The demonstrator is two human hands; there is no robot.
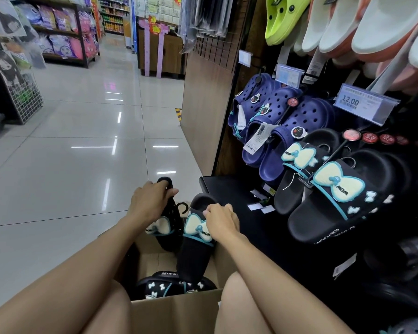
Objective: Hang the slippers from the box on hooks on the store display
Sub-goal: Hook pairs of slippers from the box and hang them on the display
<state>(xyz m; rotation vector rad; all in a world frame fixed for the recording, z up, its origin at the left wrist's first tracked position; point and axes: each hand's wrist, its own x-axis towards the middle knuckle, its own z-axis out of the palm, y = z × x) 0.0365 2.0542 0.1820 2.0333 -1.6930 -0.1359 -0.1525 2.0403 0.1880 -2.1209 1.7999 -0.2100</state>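
Observation:
A cardboard box (176,312) sits on the floor between my knees with black slippers (174,284) inside. My left hand (147,201) grips the heel end of one black slipper (165,227) held upright over the box. My right hand (221,221) pinches the cream bow strap of a second black slipper (194,254), which stands with its toe down in the box. A black plastic hanger hook (182,208) shows between the two slippers. On the display at right, matching black bow slippers (333,196) hang on hooks.
Navy clogs (275,121) hang above the black pairs, and white, orange and lime footwear (362,27) higher up. A price tag reading 12.00 (364,104) juts out. A black base shelf (229,191) lies beneath. Shiny tiled aisle floor (82,141) stretches left towards racks.

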